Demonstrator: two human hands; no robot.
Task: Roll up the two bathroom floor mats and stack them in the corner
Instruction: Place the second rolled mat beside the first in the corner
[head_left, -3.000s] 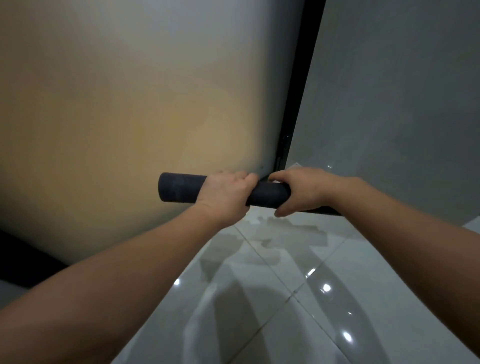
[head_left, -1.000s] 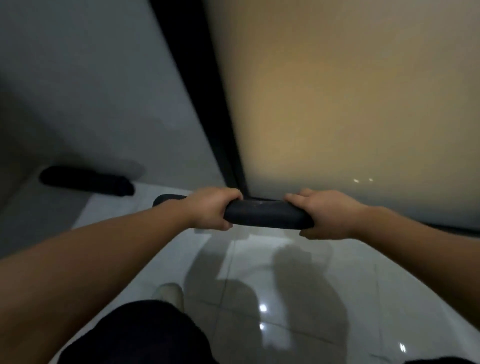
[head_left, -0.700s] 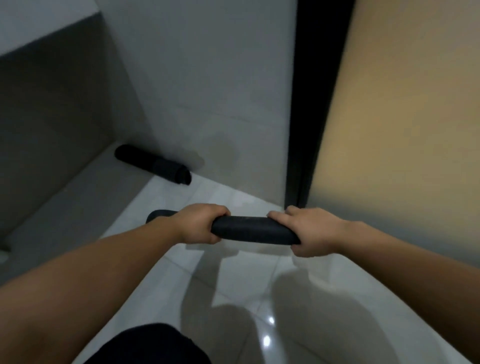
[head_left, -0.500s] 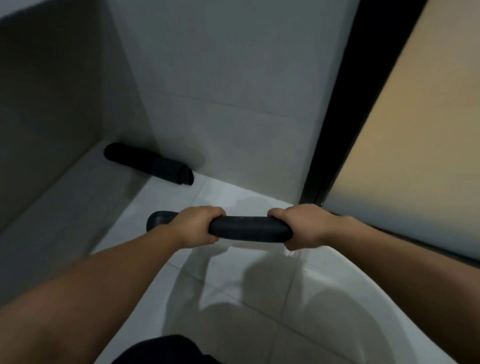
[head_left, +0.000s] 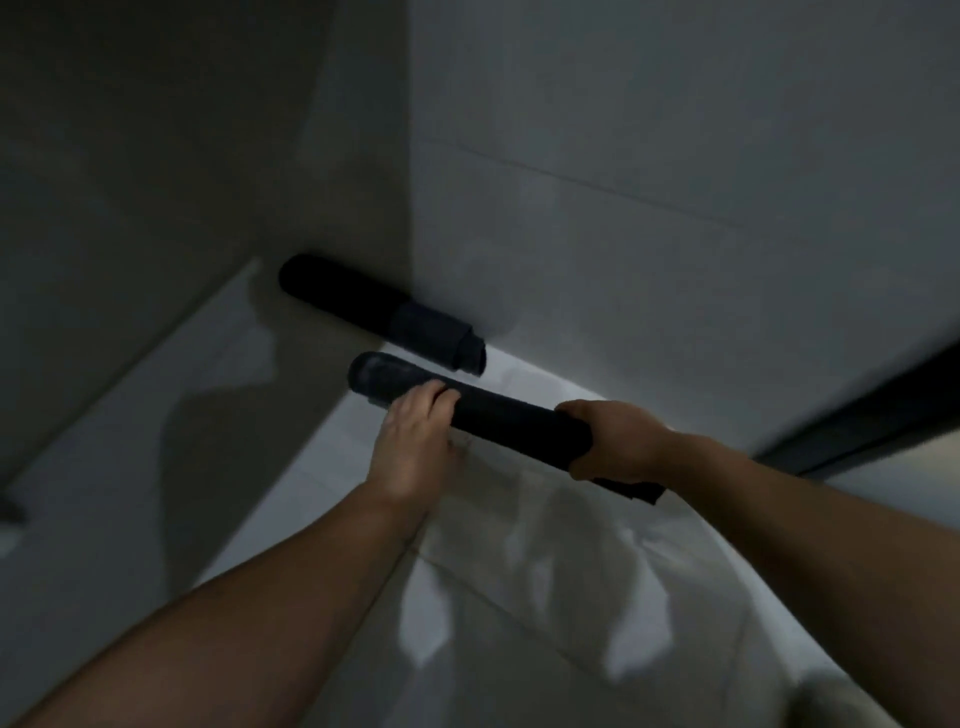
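Observation:
One dark rolled mat (head_left: 379, 314) lies on the floor along the foot of the white wall, its far end in the corner. I hold a second dark rolled mat (head_left: 509, 423) in the air just in front of it, roughly parallel to it and tilted down to the right. My left hand (head_left: 415, 431) grips this roll near its left end. My right hand (head_left: 610, 441) is closed around it near its right end, and a short stub of the roll sticks out past that hand.
White tiled walls (head_left: 649, 182) meet at the corner behind the rolls. A grey raised ledge (head_left: 104, 441) runs along the left. The glossy white tiled floor (head_left: 545, 597) shows shadows and reflections. A dark door frame (head_left: 857, 415) crosses the right edge.
I have turned left from the frosted door toward the corner. The held roll has come close to the roll on the floor and now tilts to match its line.

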